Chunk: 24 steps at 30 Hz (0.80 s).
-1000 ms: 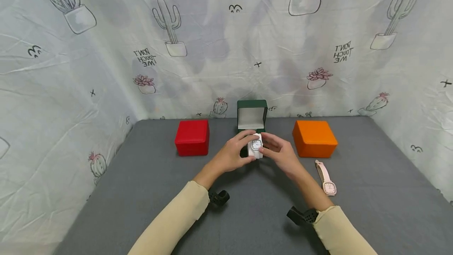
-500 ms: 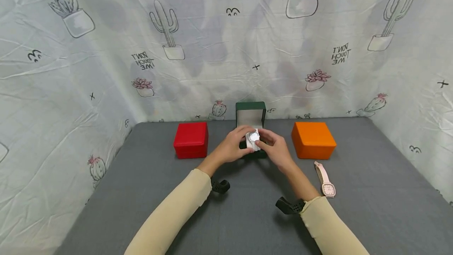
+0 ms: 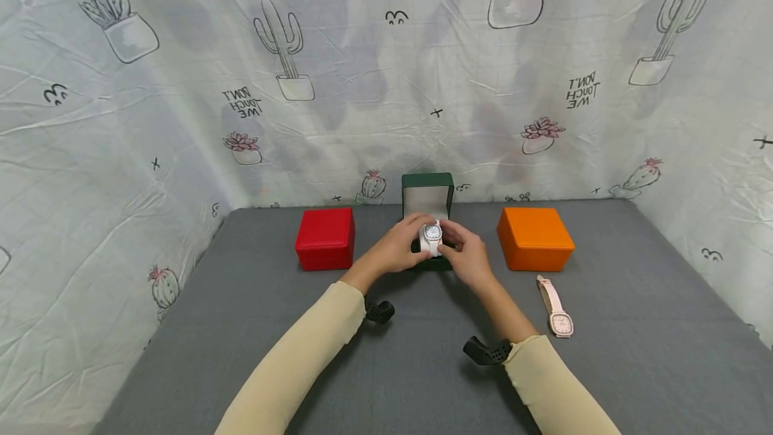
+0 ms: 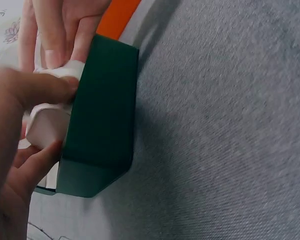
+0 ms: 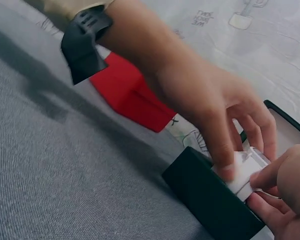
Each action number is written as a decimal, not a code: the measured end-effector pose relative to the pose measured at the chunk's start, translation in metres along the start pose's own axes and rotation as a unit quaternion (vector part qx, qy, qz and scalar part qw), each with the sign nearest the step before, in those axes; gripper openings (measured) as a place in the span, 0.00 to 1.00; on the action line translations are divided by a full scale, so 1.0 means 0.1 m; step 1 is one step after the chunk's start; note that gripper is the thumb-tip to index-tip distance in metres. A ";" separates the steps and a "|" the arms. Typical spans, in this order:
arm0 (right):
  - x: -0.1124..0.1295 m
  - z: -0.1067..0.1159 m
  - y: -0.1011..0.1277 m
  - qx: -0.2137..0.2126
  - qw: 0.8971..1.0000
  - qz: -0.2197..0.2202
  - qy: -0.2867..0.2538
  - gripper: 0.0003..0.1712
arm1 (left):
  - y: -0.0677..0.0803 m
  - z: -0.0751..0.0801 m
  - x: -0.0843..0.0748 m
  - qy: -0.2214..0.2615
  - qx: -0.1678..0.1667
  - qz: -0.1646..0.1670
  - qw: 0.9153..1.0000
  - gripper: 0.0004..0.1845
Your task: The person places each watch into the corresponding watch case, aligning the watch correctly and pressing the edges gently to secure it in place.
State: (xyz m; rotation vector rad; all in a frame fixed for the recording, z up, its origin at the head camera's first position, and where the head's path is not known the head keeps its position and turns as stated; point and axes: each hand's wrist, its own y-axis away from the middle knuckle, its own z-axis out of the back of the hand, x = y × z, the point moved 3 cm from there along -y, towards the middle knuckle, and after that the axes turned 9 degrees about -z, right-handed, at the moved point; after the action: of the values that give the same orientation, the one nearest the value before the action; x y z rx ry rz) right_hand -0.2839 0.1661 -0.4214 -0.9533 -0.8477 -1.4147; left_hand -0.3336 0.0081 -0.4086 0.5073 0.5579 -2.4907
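Observation:
A white watch [image 3: 432, 235] on a white cushion sits at the mouth of the open green box [image 3: 427, 196], whose lid stands upright behind. My left hand [image 3: 398, 248] grips the cushion from the left and my right hand [image 3: 465, 254] pinches it from the right. In the left wrist view the cushion [image 4: 46, 126] lies against the green box wall [image 4: 102, 125] between my fingers. The right wrist view shows fingers of both hands on the cushion [image 5: 242, 175] above the box [image 5: 210, 197].
A shut red box [image 3: 325, 238] stands left of the green one, a shut orange box [image 3: 534, 238] to its right. A pink watch [image 3: 557, 306] lies flat on the grey table [image 3: 423, 368] near my right forearm. Printed cloth walls surround the table.
Both hands have carried the white watch on its cushion away from me and down onto the green box. The other boxes and the pink watch have stayed put.

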 end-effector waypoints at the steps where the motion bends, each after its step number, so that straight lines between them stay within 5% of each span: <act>1: 0.00 -0.01 0.00 -0.005 1.000 0.004 0.012 0.30 | 0.00 -0.01 0.01 0.002 0.000 -0.001 1.000 0.28; 9: 0.00 -0.05 0.00 -0.038 0.997 0.030 0.062 0.30 | -0.01 -0.06 0.01 -0.026 -0.008 0.001 1.000 0.22; 17: -0.06 0.04 0.05 -0.063 0.994 0.019 0.083 0.30 | -0.05 -0.08 -0.06 -0.059 0.030 0.038 0.997 0.23; 24: -0.21 0.07 0.02 -0.023 0.994 -0.027 0.099 0.36 | -0.03 -0.12 -0.07 -0.074 0.039 0.064 0.994 0.25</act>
State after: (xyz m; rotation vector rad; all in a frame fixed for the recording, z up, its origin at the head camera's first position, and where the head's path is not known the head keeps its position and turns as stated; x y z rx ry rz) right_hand -0.2815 0.1810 -0.4374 -0.8149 -0.6999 -1.5520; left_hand -0.3266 0.0189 -0.4147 0.3722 0.3593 -2.4101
